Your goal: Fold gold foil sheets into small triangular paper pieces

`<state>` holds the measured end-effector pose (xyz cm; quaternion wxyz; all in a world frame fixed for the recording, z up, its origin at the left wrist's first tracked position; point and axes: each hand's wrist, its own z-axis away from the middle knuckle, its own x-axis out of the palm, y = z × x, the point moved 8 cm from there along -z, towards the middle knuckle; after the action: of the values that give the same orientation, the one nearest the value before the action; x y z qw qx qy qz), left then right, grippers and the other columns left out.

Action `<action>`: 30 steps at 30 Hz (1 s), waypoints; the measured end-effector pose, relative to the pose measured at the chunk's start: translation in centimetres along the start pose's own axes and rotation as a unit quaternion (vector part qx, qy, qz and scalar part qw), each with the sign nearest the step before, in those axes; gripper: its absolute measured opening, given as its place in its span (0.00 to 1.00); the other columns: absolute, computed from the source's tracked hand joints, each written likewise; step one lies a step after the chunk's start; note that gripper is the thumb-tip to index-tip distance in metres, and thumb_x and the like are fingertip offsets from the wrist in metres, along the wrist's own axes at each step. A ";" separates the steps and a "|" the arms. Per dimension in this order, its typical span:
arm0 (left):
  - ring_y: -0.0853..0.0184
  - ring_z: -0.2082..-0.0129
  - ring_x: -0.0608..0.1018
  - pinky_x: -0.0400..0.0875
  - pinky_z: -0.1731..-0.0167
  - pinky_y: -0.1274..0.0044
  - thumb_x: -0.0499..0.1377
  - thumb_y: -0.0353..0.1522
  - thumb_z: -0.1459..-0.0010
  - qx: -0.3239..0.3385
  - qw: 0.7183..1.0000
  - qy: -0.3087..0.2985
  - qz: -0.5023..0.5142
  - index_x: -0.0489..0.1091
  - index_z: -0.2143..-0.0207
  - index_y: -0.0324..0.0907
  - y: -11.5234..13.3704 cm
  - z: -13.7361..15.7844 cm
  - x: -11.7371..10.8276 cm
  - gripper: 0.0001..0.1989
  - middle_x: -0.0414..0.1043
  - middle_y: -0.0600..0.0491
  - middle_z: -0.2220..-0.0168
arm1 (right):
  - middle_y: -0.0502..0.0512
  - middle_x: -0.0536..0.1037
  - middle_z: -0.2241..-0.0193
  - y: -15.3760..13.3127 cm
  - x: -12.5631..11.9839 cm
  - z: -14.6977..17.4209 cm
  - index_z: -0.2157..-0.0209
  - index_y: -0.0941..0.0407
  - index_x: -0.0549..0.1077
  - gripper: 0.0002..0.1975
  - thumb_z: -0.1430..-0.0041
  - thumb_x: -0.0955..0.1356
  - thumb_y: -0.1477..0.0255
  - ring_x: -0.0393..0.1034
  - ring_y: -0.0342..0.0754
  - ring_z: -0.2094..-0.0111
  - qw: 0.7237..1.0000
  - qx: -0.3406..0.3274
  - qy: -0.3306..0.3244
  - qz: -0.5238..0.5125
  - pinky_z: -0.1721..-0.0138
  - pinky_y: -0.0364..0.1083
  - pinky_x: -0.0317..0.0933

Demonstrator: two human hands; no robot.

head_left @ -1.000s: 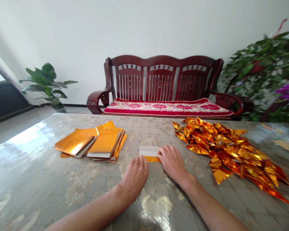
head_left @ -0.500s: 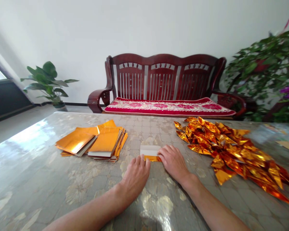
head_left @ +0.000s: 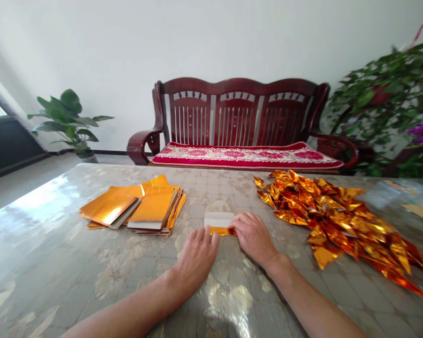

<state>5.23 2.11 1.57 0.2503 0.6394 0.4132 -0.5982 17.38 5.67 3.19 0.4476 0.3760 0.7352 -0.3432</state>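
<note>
A sheet of gold foil paper (head_left: 219, 219) lies on the table with its white side up and its near edge folded over to show a gold strip. My left hand (head_left: 198, 249) grips the left end of that strip, fingers curled and pressed together. At the right end, my right hand (head_left: 253, 238) pinches the fold between thumb and fingers. Left of my hands are stacks of flat gold foil sheets (head_left: 151, 206). Over to the right spreads a heap of folded gold foil pieces (head_left: 324, 211) with pointed ends.
The patterned table (head_left: 127, 281) has a glossy cover. Clear plastic bags (head_left: 391, 192) lie at its right rear. Behind the far edge stands a dark red wooden bench (head_left: 236, 117) with a red floral cushion, between a potted plant (head_left: 68, 122) and trailing greenery (head_left: 384, 98).
The whole view has shifted very slightly. Both hands stay at the folded strip, with hardly any visible movement.
</note>
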 end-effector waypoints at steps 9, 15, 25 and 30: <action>0.57 0.54 0.71 0.66 0.54 0.66 0.51 0.24 0.38 0.012 1.000 0.026 0.010 0.67 0.55 0.38 -0.2 0.0 -0.4 0.10 0.69 0.45 0.57 | 0.52 0.76 0.66 0.3 -0.1 0.1 0.67 0.53 0.77 0.15 0.41 0.62 0.84 0.64 0.49 0.59 0.999 -0.006 0.027 -0.039 0.56 0.47 0.54; 0.58 0.60 0.72 0.67 0.59 0.66 0.53 0.25 0.38 -0.011 0.999 0.034 0.014 0.68 0.54 0.40 -1.0 -0.4 -0.3 0.11 0.70 0.48 0.60 | 0.53 0.76 0.70 0.1 -0.5 0.1 0.73 0.55 0.76 0.16 0.47 0.62 0.86 0.64 0.49 0.61 0.996 -0.032 0.054 -0.062 0.57 0.47 0.55; 0.56 0.47 0.70 0.53 0.41 0.54 0.51 0.31 0.34 -0.021 0.994 0.083 0.060 0.68 0.51 0.44 -2.2 -0.9 -0.2 0.12 0.73 0.49 0.52 | 0.49 0.78 0.68 -1.7 -0.8 0.4 0.69 0.52 0.78 0.14 0.45 0.65 0.83 0.63 0.48 0.60 0.986 -0.124 0.046 -0.099 0.50 0.51 0.53; 0.55 0.44 0.69 0.52 0.40 0.54 0.53 0.40 0.35 -0.036 0.990 0.090 0.100 0.66 0.47 0.44 -2.5 -1.1 -0.3 0.16 0.72 0.49 0.47 | 0.50 0.79 0.65 -2.5 -0.5 0.4 0.65 0.51 0.79 0.13 0.42 0.66 0.81 0.64 0.49 0.57 0.984 -0.146 0.026 -0.094 0.46 0.53 0.52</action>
<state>3.77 4.24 2.49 0.2935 0.7195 0.3888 -0.4950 15.56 4.02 3.92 0.4446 0.2448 0.8207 -0.2624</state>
